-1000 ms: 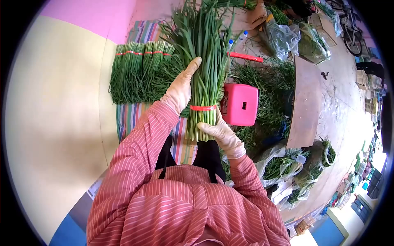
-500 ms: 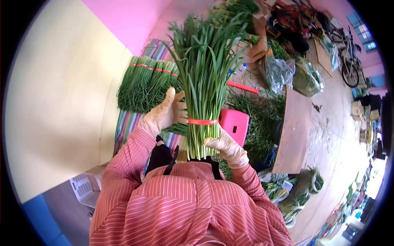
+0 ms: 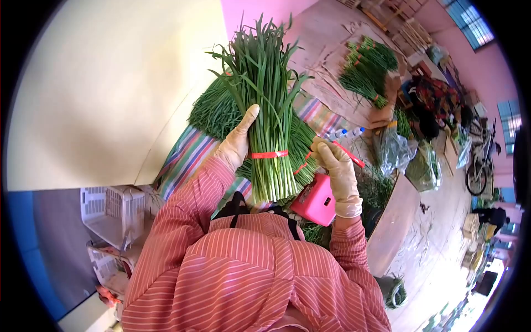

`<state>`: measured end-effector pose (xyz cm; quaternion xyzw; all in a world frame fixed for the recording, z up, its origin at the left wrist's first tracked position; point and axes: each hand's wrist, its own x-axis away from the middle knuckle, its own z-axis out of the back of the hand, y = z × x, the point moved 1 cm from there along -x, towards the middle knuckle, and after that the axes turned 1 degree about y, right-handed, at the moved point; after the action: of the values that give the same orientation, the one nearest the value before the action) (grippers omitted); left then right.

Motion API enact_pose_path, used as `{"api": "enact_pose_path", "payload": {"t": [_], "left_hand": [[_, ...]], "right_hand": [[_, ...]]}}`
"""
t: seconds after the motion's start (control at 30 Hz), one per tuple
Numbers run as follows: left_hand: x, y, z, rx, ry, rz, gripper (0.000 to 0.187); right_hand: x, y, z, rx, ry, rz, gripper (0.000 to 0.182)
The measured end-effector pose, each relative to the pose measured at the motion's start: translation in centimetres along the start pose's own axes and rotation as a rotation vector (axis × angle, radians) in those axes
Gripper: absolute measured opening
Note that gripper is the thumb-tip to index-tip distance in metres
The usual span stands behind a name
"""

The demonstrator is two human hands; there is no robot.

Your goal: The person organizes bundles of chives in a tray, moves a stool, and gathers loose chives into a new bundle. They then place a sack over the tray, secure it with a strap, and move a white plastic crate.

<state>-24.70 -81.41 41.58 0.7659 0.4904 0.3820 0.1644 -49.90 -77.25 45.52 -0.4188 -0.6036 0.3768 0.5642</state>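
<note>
My left hand (image 3: 239,138), in a pale glove, holds a thick bunch of long green leafy stalks (image 3: 271,124) upright, its thumb along the left side. A red band (image 3: 270,155) circles the bunch above the pale stem ends. My right hand (image 3: 338,171), also gloved, is raised to the right, apart from the bunch. Its fingers are bent together near the thumb; what they hold, if anything, is too small to tell. Behind the held bunch, more banded green bundles (image 3: 213,110) lie on a striped sheet (image 3: 185,160).
A pink stool (image 3: 314,202) stands beyond the stems, near a brown board (image 3: 394,221). Further right are plastic bags of greens (image 3: 425,169), a crouching person (image 3: 434,102) and a bicycle (image 3: 479,166). White crates (image 3: 113,213) are at left.
The view has turned. My right hand has let go of the stem ends and moved up and right; my left hand has come onto the bunch and now supports it.
</note>
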Motion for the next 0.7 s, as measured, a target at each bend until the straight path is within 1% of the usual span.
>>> {"api": "enact_pose_path", "payload": {"t": [0.03,0.1,0.17,0.23,0.3,0.37,0.4,0.43,0.5,0.53,0.57,0.6,0.63,0.67,0.7], "left_hand": [[0.6,0.6,0.7,0.035,0.004,0.023,0.072],[1.3,1.7,1.8,0.058,0.006,-0.016,0.071],[1.6,1.9,3.1,0.091,0.01,-0.014,0.069],[2.7,2.3,3.3,0.084,0.011,-0.051,0.069],[4.1,2.3,3.3,0.029,0.005,-0.079,0.069],[4.6,0.9,4.0,0.079,-0.082,-0.107,0.066],[5.1,0.4,4.1,0.061,-0.056,-0.144,0.066],[6.0,-0.5,4.2,0.046,-0.026,-0.174,0.066],[8.4,-1.4,4.9,-0.026,-0.038,-0.131,0.063],[9.5,-1.8,4.9,-0.057,-0.039,-0.187,0.061],[10.9,-2.4,5.4,-0.033,0.001,-0.217,0.061],[12.1,-2.9,6.0,-0.063,0.019,-0.198,0.059],[13.5,-3.5,6.8,-0.088,0.037,-0.178,0.058],[14.5,-4.8,7.8,0.031,0.054,-0.227,0.057],[16.0,-5.3,8.7,0.058,0.093,-0.263,0.057]], "right_hand": [[-0.1,-0.1,-1.2,0.012,-0.021,-0.001,0.036],[-0.6,-0.8,-3.5,0.017,-0.046,0.046,0.033],[-0.6,-1.5,-5.9,0.024,-0.062,0.087,0.031],[-1.1,-1.8,-7.6,0.158,-0.057,0.199,0.031],[-0.8,-1.9,-9.8,0.315,-0.032,0.349,0.033],[0.8,-4.3,-11.8,0.816,-0.089,0.365,0.041],[1.2,-4.5,-12.9,0.963,-0.09,0.432,0.053],[0.8,-4.0,-12.9,0.971,-0.118,0.434,0.053],[-1.9,-2.2,-12.4,1.261,-0.02,0.601,0.053],[-4.4,-0.4,-11.2,1.201,0.093,0.712,0.053],[-6.9,0.6,-9.6,1.382,0.056,1.129,0.05],[-9.1,1.1,-8.0,1.255,0.099,0.971,0.044],[-8.7,-1.0,-8.0,1.226,0.104,0.758,0.037],[-7.1,-2.8,-8.8,1.11,0.169,0.9,0.034],[-6.0,-4.0,-10.2,1.073,0.19,0.821,0.032]]}}
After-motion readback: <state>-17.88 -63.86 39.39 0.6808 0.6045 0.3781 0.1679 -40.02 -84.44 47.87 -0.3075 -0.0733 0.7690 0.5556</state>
